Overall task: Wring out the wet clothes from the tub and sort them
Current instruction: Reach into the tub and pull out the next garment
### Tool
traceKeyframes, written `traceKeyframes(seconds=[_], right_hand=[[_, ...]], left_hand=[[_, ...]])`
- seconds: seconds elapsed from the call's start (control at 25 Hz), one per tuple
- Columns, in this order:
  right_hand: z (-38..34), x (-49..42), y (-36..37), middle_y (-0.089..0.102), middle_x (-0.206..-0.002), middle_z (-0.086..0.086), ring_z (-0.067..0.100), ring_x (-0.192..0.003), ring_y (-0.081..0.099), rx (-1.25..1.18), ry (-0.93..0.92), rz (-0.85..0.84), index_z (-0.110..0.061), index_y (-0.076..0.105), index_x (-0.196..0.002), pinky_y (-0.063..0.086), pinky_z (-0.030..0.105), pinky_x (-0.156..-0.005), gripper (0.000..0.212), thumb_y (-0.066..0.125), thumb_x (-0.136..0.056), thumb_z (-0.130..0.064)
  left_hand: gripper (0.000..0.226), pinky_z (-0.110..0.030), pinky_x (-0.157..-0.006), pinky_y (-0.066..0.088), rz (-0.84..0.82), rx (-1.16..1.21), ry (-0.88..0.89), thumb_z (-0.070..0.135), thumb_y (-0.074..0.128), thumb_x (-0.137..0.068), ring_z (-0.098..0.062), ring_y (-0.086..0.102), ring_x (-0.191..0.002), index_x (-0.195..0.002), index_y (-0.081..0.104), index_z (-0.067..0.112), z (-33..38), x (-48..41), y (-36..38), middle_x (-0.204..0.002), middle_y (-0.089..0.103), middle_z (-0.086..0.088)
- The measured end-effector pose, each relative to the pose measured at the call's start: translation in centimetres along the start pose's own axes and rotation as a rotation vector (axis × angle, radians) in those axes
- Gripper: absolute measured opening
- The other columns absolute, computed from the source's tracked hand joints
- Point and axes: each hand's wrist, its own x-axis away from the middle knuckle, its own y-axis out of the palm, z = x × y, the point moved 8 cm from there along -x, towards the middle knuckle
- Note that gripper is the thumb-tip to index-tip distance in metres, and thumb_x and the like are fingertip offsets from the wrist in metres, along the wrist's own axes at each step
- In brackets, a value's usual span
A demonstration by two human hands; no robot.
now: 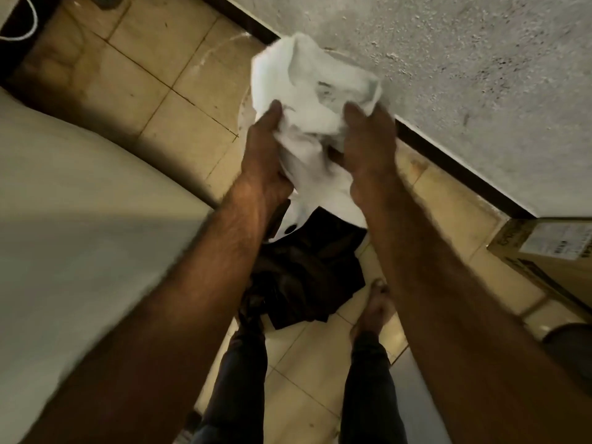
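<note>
A white garment (307, 100) is bunched up in the air in front of me, at chest height over the tiled floor. My left hand (266, 149) grips its left side and my right hand (368, 145) grips its right side, thumbs pressed into the cloth. A loose white end hangs down between my wrists. Below it a pile of dark clothes (307, 270) lies on the floor near my feet. No tub shows in this view.
A rough white wall (464, 75) with a dark skirting runs along the right. A large pale curved surface (64, 235) fills the left. A cardboard box (551, 254) stands at the right edge. Beige floor tiles (153, 91) stretch ahead, with a drain at the top left.
</note>
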Motion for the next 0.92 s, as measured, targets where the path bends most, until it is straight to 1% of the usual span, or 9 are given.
traceKeyframes(seconds=[0.16, 0.24, 0.28, 0.36, 0.44, 0.64, 0.76, 0.84, 0.92], right_hand=[[1.3, -0.6, 0.7, 0.060, -0.141, 0.009, 0.025, -0.131, 0.057, 0.269, -0.090, -0.009, -0.010, 0.048, -0.145, 0.046, 0.045, -0.111, 0.070, 0.072, -0.082, -0.031], [2.4, -1.3, 0.5, 0.053, -0.148, 0.010, 0.024, -0.137, 0.051, 0.333, -0.103, -0.017, -0.006, 0.041, -0.149, 0.041, 0.042, -0.115, 0.077, 0.078, -0.083, -0.022], [3.4, -1.4, 0.5, 0.054, -0.148, 0.010, 0.023, -0.136, 0.051, 0.321, -0.079, -0.043, -0.005, 0.043, -0.148, 0.042, 0.039, -0.115, 0.075, 0.079, -0.083, -0.015], [5.0, -1.8, 0.8, 0.063, -0.135, 0.009, 0.022, -0.124, 0.059, 0.385, -0.061, -0.063, -0.007, 0.056, -0.137, 0.048, 0.035, -0.107, 0.059, 0.079, -0.083, -0.009], [5.0, -2.0, 0.7, 0.071, -0.120, 0.008, 0.025, -0.112, 0.065, 0.548, -0.113, 0.002, -0.006, 0.070, -0.118, 0.052, 0.035, -0.099, 0.037, 0.077, -0.084, -0.016], [1.1, -0.6, 0.9, 0.069, -0.108, 0.007, 0.023, -0.105, 0.063, 0.750, -0.480, 0.239, -0.011, 0.075, -0.102, 0.053, 0.044, -0.093, 0.036, 0.068, -0.086, -0.042], [-1.2, 0.8, 2.4, 0.071, -0.109, 0.004, 0.017, -0.103, 0.065, 0.577, -0.586, 0.195, -0.009, 0.070, -0.110, 0.054, 0.040, -0.091, 0.039, 0.065, -0.092, -0.043], [-1.3, 0.5, 3.5, 0.068, -0.123, 0.002, 0.011, -0.115, 0.062, 0.419, -0.487, 0.069, -0.008, 0.062, -0.128, 0.052, 0.034, -0.101, 0.048, 0.065, -0.095, -0.043], [-0.2, -0.1, 3.6, 0.055, -0.146, 0.003, 0.014, -0.135, 0.050, 0.392, -0.390, -0.001, -0.011, 0.046, -0.147, 0.041, 0.036, -0.115, 0.067, 0.065, -0.094, -0.047]], left_hand=[[0.047, -0.039, -0.107, 0.047, 0.020, -0.049, 0.047, 0.033, 0.045, -0.102, -0.031, 0.059, -0.124, -0.131, 0.056, -0.003, 1.6, -1.7, 0.5, -0.139, 0.054, -0.024], [0.023, -0.016, -0.073, 0.057, 0.178, -0.161, 0.089, 0.022, 0.054, -0.100, -0.011, 0.074, -0.084, -0.105, 0.065, 0.002, 0.6, -3.0, -1.2, -0.114, 0.068, -0.021], [0.013, -0.013, -0.063, 0.054, 0.330, -0.261, 0.125, 0.017, 0.062, -0.095, -0.008, 0.072, -0.074, -0.097, 0.066, 0.004, 0.3, -3.3, -3.2, -0.107, 0.070, -0.019], [0.029, -0.024, -0.071, 0.057, 0.448, -0.349, 0.089, 0.018, 0.077, -0.078, -0.021, 0.072, -0.085, -0.103, 0.071, 0.004, -0.5, -3.2, -5.1, -0.104, 0.073, -0.012], [0.041, -0.033, -0.089, 0.055, 0.525, -0.489, 0.135, 0.022, 0.075, -0.081, -0.023, 0.067, -0.098, -0.118, 0.069, 0.008, 0.1, -2.9, -6.1, -0.110, 0.071, -0.001], [0.031, -0.043, -0.085, 0.056, 0.787, -0.926, 0.674, 0.047, 0.051, -0.087, -0.015, 0.065, -0.093, -0.104, 0.071, 0.029, 6.3, 1.4, -4.5, -0.098, 0.070, 0.009], [0.024, -0.032, -0.072, 0.054, 0.635, -0.997, 0.806, 0.035, 0.049, -0.095, -0.008, 0.062, -0.076, -0.096, 0.069, 0.022, 6.8, 1.9, -2.4, -0.083, 0.069, 0.005], [0.020, -0.019, -0.063, 0.046, 0.473, -0.939, 0.787, 0.022, 0.049, -0.100, 0.001, 0.055, -0.065, -0.095, 0.065, 0.011, 5.9, 2.2, -0.5, -0.076, 0.062, 0.010], [0.018, -0.020, -0.063, 0.043, 0.462, -0.898, 0.719, 0.019, 0.048, -0.100, 0.003, 0.052, -0.064, -0.092, 0.061, 0.011, 5.3, 2.0, -0.6, -0.072, 0.058, 0.012]])
